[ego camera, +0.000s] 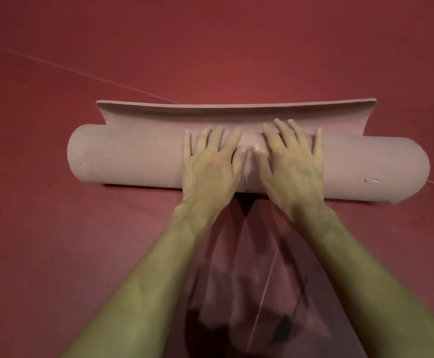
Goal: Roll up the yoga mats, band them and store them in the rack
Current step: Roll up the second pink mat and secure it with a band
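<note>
A pink yoga mat (128, 156) lies across the red floor as a thick roll. Only a short strip of it stays unrolled behind the roll, and that strip's far edge (236, 105) curls upward. My left hand (210, 161) presses flat on top of the roll near its middle, fingers spread and pointing away from me. My right hand (292, 161) presses beside it in the same way, and the two thumbs almost touch. The roll dents slightly between my hands. No band and no rack are in view.
Red floor (55, 254) surrounds the mat on all sides. A thin pale line (81, 71) runs across the floor from the far left toward the mat, and another (265, 288) runs toward me between my forearms. A small dark object (284, 325) lies near the bottom.
</note>
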`<action>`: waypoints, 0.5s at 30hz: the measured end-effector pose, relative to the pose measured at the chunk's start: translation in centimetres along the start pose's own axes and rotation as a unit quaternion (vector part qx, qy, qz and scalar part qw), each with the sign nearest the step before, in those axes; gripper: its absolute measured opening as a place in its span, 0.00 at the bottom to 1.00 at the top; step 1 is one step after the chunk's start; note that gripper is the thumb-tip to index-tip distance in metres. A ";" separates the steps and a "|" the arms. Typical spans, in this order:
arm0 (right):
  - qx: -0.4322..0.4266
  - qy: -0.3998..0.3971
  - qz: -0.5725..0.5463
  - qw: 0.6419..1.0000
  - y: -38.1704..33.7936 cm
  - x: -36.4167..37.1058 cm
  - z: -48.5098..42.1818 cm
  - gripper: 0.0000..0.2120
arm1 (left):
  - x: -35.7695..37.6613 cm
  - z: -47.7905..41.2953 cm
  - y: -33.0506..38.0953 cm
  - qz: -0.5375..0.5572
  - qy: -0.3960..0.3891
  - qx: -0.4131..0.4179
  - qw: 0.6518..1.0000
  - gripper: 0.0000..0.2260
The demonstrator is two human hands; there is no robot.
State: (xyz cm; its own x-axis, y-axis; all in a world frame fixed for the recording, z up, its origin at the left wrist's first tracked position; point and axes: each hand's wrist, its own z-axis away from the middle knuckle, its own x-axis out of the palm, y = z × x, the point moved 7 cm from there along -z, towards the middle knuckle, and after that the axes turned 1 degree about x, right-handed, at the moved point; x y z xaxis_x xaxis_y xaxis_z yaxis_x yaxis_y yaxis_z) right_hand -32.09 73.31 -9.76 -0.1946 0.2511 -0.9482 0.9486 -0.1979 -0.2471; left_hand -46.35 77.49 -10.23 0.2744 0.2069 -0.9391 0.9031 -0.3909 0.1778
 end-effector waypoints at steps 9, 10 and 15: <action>-0.025 0.008 0.015 1.000 0.8 0.4 -2.2 0.28 | 1.2 -3.7 -0.5 0.010 -0.063 -0.046 0.997 0.28; -0.026 0.003 0.017 1.000 1.0 0.5 -3.0 0.28 | 1.1 -3.7 -0.4 0.003 -0.056 -0.039 0.998 0.29; -0.025 -0.026 0.022 0.999 0.9 0.8 -4.3 0.33 | 1.3 -2.9 0.1 -0.013 -0.026 -0.006 1.000 0.31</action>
State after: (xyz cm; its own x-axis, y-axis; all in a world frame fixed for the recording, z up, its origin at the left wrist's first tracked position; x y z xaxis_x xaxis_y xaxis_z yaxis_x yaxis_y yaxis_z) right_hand -30.31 77.38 -9.87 -0.1642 0.1934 -0.9673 0.9673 -0.1607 -0.1963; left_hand -44.91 80.33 -10.54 0.2338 0.1706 -0.9572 0.9138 -0.3750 0.1563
